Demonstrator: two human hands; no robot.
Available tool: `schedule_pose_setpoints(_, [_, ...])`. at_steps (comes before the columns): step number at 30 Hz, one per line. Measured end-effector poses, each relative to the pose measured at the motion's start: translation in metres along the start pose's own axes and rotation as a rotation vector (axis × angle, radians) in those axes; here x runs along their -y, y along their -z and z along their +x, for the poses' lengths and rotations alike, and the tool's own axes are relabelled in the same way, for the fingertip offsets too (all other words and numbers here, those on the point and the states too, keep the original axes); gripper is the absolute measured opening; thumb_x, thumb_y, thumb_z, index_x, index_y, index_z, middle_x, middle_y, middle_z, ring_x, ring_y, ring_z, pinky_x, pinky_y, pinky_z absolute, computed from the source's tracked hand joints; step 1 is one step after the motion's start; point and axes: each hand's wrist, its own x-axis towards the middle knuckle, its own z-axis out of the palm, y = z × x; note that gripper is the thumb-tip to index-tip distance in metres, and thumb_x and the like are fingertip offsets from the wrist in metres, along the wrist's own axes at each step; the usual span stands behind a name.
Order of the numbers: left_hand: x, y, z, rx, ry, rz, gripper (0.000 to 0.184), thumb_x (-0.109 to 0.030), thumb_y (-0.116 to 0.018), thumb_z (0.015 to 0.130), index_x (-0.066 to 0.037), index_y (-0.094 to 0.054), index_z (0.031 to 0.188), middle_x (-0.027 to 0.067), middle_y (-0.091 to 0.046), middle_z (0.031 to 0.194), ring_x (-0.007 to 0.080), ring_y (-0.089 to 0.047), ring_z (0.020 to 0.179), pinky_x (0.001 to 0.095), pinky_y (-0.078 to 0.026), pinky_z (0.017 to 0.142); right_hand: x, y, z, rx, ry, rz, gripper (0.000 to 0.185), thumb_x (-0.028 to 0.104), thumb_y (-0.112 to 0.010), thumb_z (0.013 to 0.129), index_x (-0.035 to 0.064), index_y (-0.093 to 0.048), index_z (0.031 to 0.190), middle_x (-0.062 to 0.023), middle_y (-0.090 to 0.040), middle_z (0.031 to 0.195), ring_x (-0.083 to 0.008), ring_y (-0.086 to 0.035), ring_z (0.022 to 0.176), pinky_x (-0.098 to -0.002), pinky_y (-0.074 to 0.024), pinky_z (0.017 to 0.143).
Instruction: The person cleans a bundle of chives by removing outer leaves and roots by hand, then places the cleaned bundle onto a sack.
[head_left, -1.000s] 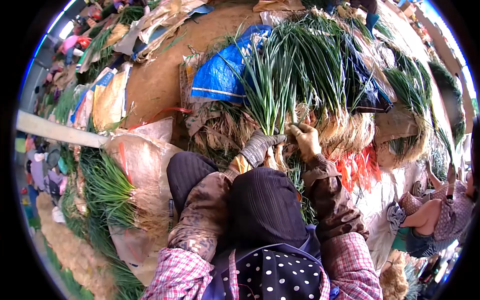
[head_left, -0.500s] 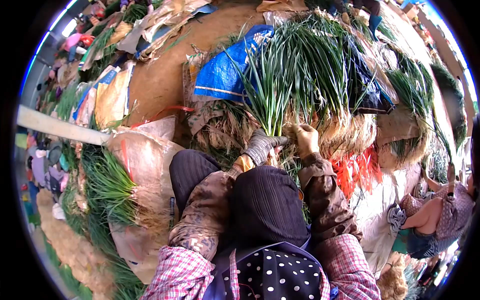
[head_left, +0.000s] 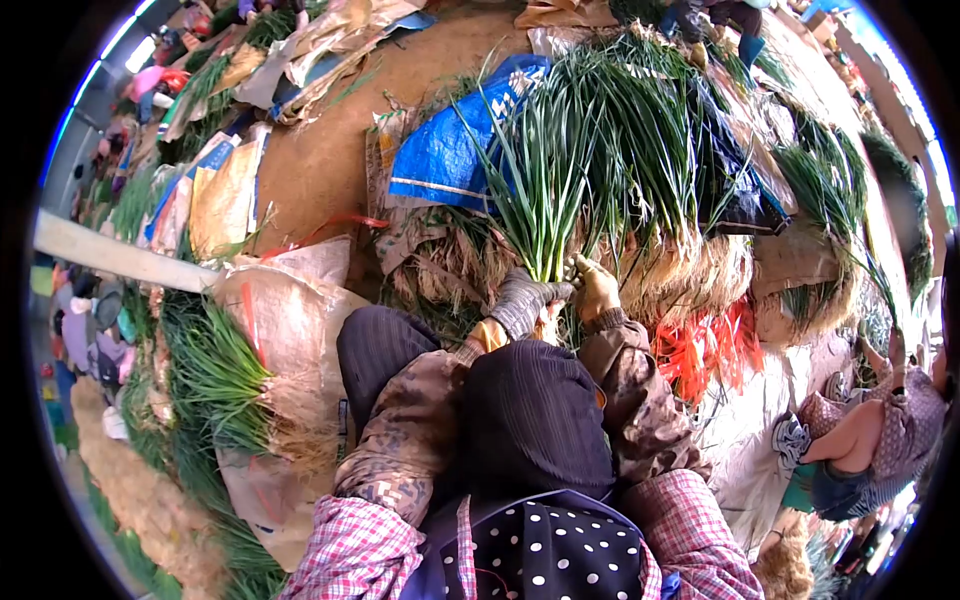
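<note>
My left hand (head_left: pixel 521 302), in a grey glove, is closed around the lower stems of a bunch of long green leafy stalks (head_left: pixel 542 215) that fan upward. My right hand (head_left: pixel 597 286), in a tan glove, is beside it with fingers bent together at the bunch's lower right; whatever it may pinch is too small to make out. Just beyond lies a thick pile of the same green stalks (head_left: pixel 640 150), with pale stringy roots (head_left: pixel 690 270) toward me. Partly behind the bunch is a blue plastic sheet (head_left: pixel 440 160).
Red plastic strips (head_left: pixel 708 345) lie right of my right arm. At the left, another green bunch (head_left: pixel 230 375) rests on a pale sack (head_left: pixel 290 285), near a pale bar (head_left: pixel 120 252). A co-worker (head_left: pixel 875 430) sits at the right. Dark sheeting (head_left: pixel 745 190) lies beyond the roots.
My right hand went up and slightly away from the bunch, then came back down beside my left hand. My left hand keeps its hold on the stalks and has shifted slightly.
</note>
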Motion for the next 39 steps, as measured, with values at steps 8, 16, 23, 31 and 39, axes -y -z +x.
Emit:
schedule_pose_setpoints(8, [0.007, 0.005, 0.017, -0.083, 0.133, 0.298, 0.015, -0.010, -0.074, 0.070, -0.003, -0.060, 0.071, 0.0077, -0.059, 0.056, 0.0175, -0.052, 0.040, 0.0325, -0.038, 0.034, 0.015, -0.022, -0.011, -0.007, 0.059, -0.114, 0.016, 0.014, -0.065, 0.085, 0.0024, -0.062, 0.095, -0.0064, -0.064, 0.077, -0.0160, -0.060, 0.061, -0.0292, -0.0500, 0.052])
schedule_pose_setpoints(16, [0.013, 0.003, 0.013, -0.258, -0.047, 0.342, 0.022, -0.011, -0.073, 0.067, 0.001, -0.062, 0.083, 0.0086, -0.062, 0.062, 0.0172, -0.059, 0.052, 0.0303, -0.046, 0.048, -0.035, 0.046, -0.023, -0.279, 0.440, -1.005, 0.017, 0.013, -0.065, 0.083, -0.0040, -0.063, 0.087, -0.0103, -0.065, 0.072, -0.0151, -0.059, 0.055, -0.0270, -0.0487, 0.050])
schedule_pose_setpoints(23, [0.015, 0.007, 0.007, -0.130, 0.061, 0.009, 0.022, -0.007, -0.074, 0.070, -0.001, -0.061, 0.087, 0.0082, -0.064, 0.071, 0.0164, -0.060, 0.053, 0.0273, -0.048, 0.044, -0.079, 0.205, -0.104, 0.768, -0.135, -2.288, 0.024, 0.028, -0.055, 0.080, 0.0079, -0.068, 0.076, -0.0133, -0.066, 0.075, -0.0297, -0.064, 0.071, -0.0388, -0.0515, 0.063])
schedule_pose_setpoints(31, [0.021, -0.013, 0.003, -0.007, 0.258, -0.161, 0.013, -0.006, -0.073, 0.075, -0.006, -0.062, 0.083, 0.0021, -0.058, 0.062, 0.0129, -0.051, 0.044, 0.0281, -0.044, 0.040, 0.060, 0.052, -0.047, -0.231, 0.491, -1.605, 0.051, 0.042, -0.073, 0.073, 0.0052, -0.060, 0.106, -0.0148, -0.067, 0.088, -0.0248, -0.064, 0.079, -0.0354, -0.0514, 0.072])
schedule_pose_setpoints(39, [0.055, -0.008, 0.050, 0.031, 0.216, 0.414, 0.029, -0.017, -0.074, 0.075, 0.003, -0.063, 0.092, 0.0113, -0.066, 0.076, 0.0180, -0.061, 0.058, 0.0289, -0.048, 0.052, 0.039, 0.013, -0.057, -0.018, 0.409, -1.065, 0.022, 0.014, -0.067, 0.082, 0.0022, -0.067, 0.100, -0.0115, -0.069, 0.093, -0.0199, -0.066, 0.082, -0.0290, -0.0508, 0.077])
